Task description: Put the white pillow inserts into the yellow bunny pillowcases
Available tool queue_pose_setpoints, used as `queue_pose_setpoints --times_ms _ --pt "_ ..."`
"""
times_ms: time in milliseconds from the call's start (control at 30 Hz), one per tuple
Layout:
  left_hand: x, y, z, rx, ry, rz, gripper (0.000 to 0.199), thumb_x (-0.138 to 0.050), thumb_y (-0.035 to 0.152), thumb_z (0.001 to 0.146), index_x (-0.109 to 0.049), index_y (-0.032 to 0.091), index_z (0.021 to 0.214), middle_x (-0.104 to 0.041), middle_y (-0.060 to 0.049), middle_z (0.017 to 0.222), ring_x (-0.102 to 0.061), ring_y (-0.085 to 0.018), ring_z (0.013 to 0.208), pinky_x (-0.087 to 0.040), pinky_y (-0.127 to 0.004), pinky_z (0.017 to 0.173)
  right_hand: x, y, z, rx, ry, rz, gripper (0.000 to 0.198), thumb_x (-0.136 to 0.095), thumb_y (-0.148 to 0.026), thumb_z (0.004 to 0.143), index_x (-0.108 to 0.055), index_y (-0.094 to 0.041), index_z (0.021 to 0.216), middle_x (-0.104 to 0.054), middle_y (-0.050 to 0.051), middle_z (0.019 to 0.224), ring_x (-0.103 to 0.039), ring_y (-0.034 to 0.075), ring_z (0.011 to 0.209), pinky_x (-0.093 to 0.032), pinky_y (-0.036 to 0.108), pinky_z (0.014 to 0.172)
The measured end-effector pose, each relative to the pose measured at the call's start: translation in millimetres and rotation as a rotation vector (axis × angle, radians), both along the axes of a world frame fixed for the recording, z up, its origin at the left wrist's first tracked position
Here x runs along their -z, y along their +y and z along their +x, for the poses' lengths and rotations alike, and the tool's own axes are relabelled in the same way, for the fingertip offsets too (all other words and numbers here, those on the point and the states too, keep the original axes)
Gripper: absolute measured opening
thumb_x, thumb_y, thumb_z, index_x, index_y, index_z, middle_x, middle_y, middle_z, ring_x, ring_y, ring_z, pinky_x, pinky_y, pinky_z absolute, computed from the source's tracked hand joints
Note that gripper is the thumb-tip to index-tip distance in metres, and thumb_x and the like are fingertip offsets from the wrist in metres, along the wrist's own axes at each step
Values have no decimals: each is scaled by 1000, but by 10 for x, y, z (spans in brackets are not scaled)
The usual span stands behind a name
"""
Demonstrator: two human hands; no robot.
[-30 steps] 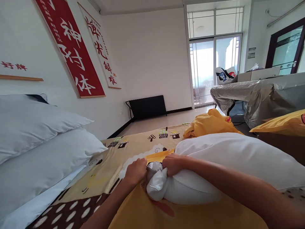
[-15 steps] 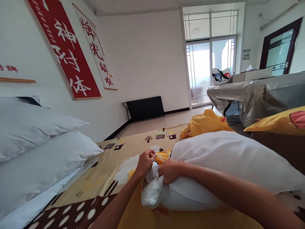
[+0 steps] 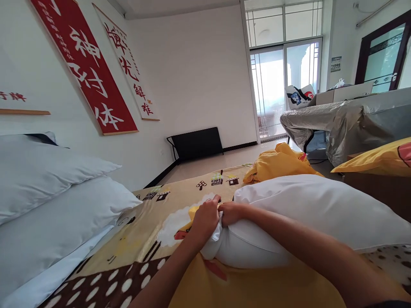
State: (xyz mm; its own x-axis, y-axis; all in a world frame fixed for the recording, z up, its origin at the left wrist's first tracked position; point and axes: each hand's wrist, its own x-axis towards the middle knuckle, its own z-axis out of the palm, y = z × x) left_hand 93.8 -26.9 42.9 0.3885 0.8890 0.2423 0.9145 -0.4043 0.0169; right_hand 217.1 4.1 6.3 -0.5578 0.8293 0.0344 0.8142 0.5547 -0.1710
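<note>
White pillow [image 3: 308, 209] — prob. soft, light; best held at bunched end [image 3: 215, 244], where R hand [image 3: 231, 213] grips — L hand [image 3: 206, 218] curled alongside, hold unclear.

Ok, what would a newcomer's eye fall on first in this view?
Probably the red hanging scroll with white characters, on the wall at upper left. Next, the plump white pillow at lower right, with the left hand and right hand close together at its left end. Just beyond that pillow, bunched yellow fabric stands out.
</note>
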Motion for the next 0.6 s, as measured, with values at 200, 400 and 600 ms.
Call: queue_pose_setpoints --times_ms 200,400,600 --pt "52 -97 -389 -106 214 -7 39 -35 5 79 -55 14 111 -61 -16 103 -61 -27 91 -44 -37 76 18 84 4 -58 -6 -33 33 -52 -26 67 -69 -12 92 -70 12 94 -65 23 81 -44 25 59" --pt "181 -398 -703 -207 245 -114 43 -37 12 81 -45 19 122 -56 -13 110 -57 -28 102 -45 -37 77 14 136 -9 -80 0 -27 33 -53 -22 65 -70 -11 91 -70 13 98 -64 23 84 -44 26 63" --pt "-83 -569 -429 -243 247 -167 35 -41 17 79 -49 17 113 -66 -13 92 -64 -30 89 -44 -35 67 53 6 -62 -69 -15 7 33 -51 -24 67 -70 -12 91 -70 14 96 -65 24 83 -44 27 61"
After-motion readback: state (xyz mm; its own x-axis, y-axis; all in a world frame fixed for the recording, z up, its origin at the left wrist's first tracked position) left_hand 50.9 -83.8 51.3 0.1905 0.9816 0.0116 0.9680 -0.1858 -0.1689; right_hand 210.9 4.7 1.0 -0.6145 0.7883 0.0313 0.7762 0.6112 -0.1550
